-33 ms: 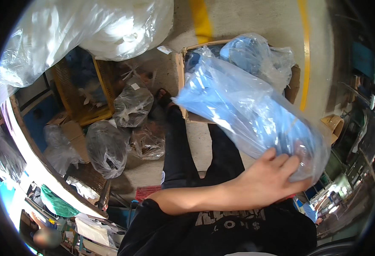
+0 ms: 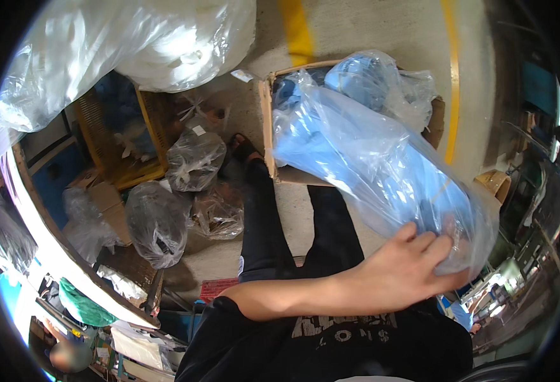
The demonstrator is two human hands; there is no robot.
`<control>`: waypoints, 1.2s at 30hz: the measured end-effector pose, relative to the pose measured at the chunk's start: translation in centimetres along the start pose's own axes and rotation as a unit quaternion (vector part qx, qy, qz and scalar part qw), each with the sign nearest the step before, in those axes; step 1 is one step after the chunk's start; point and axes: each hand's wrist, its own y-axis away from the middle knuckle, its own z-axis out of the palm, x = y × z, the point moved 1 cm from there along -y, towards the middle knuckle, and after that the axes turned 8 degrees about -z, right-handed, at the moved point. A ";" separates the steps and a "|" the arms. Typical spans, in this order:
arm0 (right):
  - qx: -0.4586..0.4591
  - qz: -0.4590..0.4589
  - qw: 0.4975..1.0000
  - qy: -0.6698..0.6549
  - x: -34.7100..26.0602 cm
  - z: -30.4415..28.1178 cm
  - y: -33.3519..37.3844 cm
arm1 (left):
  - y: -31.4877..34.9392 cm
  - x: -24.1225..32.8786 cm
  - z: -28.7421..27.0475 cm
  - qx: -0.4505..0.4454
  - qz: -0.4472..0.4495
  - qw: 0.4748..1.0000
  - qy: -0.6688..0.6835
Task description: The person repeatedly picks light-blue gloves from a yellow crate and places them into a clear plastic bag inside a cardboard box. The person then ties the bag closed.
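At 4 o'clock the left hand (image 2: 413, 258) has its fingers curled on the near end of one clear plastic bag of light-blue pieces (image 2: 388, 159), which slants up to 1 o'clock over one open cardboard carton (image 2: 268, 127); the right hand cannot be made out for certain. The step looks like handling this bag, and moving it would call for gathering the slack film. One more blue-filled bag (image 2: 369, 77) sits at 1 o'clock, at least four clear bags (image 2: 159, 223) around 9.

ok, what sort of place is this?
Probably a factory or warehouse floor: yellow floor lines, an open carton, and clear bags of something blue, one lying partly over the carton.
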 end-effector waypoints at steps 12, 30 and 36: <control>-0.300 -0.058 0.885 0.351 8.5 17.2 -0.2 | 13.9 -14.3 1.2 0.260 -0.422 0.796 0.347; 0.120 0.159 0.966 0.165 20.5 0.6 13.4 | 9.9 -14.8 0.9 0.285 -0.397 0.654 0.577; 0.108 0.347 0.931 0.029 20.2 1.4 12.0 | 9.7 -14.3 -1.1 0.290 -0.404 0.679 0.540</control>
